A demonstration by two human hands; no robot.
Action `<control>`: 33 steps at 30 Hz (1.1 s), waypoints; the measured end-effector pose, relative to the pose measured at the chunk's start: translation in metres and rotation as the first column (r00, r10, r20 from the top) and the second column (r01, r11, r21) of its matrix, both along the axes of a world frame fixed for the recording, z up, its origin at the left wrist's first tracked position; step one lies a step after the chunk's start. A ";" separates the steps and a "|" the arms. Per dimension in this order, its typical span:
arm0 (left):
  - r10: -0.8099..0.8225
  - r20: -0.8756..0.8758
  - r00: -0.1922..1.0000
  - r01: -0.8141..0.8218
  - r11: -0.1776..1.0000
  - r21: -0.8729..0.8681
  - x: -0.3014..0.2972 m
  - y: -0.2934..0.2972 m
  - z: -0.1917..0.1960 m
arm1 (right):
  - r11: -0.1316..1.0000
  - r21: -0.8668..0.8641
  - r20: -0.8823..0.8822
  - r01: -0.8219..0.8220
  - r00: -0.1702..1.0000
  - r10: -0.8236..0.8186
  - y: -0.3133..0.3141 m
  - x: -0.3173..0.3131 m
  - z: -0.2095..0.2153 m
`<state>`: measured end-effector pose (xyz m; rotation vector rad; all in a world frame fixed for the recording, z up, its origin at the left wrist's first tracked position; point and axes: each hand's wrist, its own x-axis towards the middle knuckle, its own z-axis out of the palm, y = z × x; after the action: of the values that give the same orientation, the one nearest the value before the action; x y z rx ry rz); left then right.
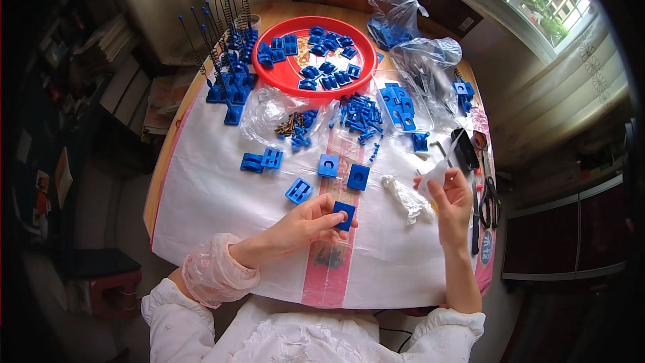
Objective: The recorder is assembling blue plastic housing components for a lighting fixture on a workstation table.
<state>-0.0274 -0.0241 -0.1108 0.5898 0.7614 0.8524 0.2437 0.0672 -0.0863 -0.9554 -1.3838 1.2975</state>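
Note:
My left hand [314, 222] is closed on a blue square plastic block [345, 216], its thumb lying on the face. My right hand [451, 202], raised to the right, pinches a thin white sheet [434, 180] that looks like tissue or film. Just beyond my left hand lie two blue square blocks with round recesses, one nearer [359, 177] and one farther [328, 165]. A slotted blue piece [299, 191] lies to their left, with a curved blue piece [252, 163] farther left. Crumpled white tissue [408, 199] rests beside my right hand.
A red round tray [269, 83] holds several blue pieces at the back. Spring-topped blue parts [232, 84] stand at the left. Blue pegs [363, 115] and a bag of screws [292, 124] lie mid-table. Scissors [489, 205] and a black-handled tool [476, 225] lie at the right edge.

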 end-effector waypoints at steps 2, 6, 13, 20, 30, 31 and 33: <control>-0.037 -0.035 0.999 0.039 0.998 0.042 -0.003 0.001 -0.003 | 0.999 -0.034 -0.025 -0.015 1.000 0.014 -0.009 -0.005 -0.006; -0.081 -0.042 0.996 0.084 0.993 0.086 -0.003 -0.001 -0.012 | 0.996 -0.053 -0.116 -0.067 0.991 0.060 -0.012 -0.006 -0.026; -0.056 0.029 0.998 0.053 0.995 0.089 -0.006 0.001 -0.008 | 0.990 -0.090 -0.197 -0.107 0.977 0.087 -0.016 -0.009 -0.026; -0.049 0.022 0.999 0.048 0.997 0.054 -0.004 -0.003 -0.012 | 0.973 -0.178 -0.294 -0.148 0.951 0.091 -0.016 -0.011 -0.031; 0.023 0.220 0.975 -0.022 1.000 -0.008 -0.007 0.000 -0.015 | 0.956 -0.274 -0.327 -0.099 0.945 0.004 -0.019 -0.011 -0.037; 0.022 0.239 0.971 -0.022 1.000 -0.003 -0.007 0.000 -0.016 | 0.957 -0.273 -0.330 -0.099 0.944 0.003 -0.018 -0.012 -0.036; 0.013 0.255 0.967 -0.007 1.000 -0.027 -0.009 0.001 -0.017 | 0.957 -0.275 -0.340 -0.098 0.941 -0.001 -0.018 -0.012 -0.036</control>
<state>-0.0365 -0.0235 -0.1274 0.4426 0.5405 0.9063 0.2320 0.0491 -0.1222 -0.8421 -0.9752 1.6473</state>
